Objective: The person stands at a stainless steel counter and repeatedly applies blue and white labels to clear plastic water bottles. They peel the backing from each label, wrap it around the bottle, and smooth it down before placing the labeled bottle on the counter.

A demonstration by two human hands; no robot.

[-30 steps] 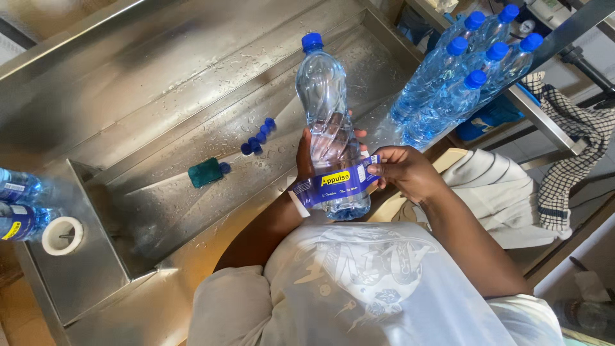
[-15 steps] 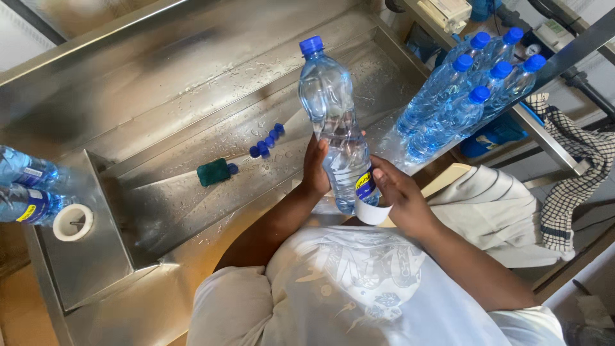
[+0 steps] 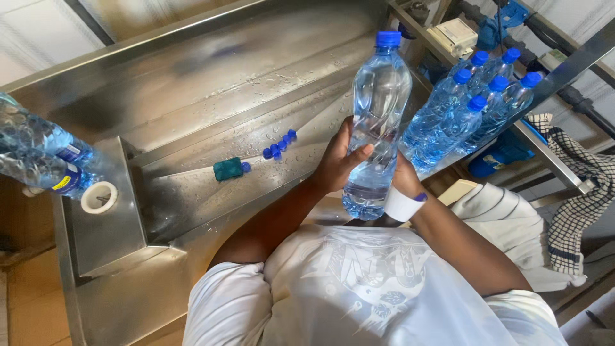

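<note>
A clear plastic water bottle with a blue screw cap [image 3: 378, 122] stands nearly upright above the near edge of a wet steel trough, its cap on and at the top. It is full of water, its ribbed body bare where the wall shows. A loose white label band with a purple edge [image 3: 403, 204] hangs just beside its base on the right, partly behind the bottle, so how far it wraps cannot be told.

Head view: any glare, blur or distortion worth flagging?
Head view: daylight glare streaks the wet steel table; the bottle and left hand are sharp; wide-angle bending curves the table edges; the bottles at far left look slightly soft.
</note>
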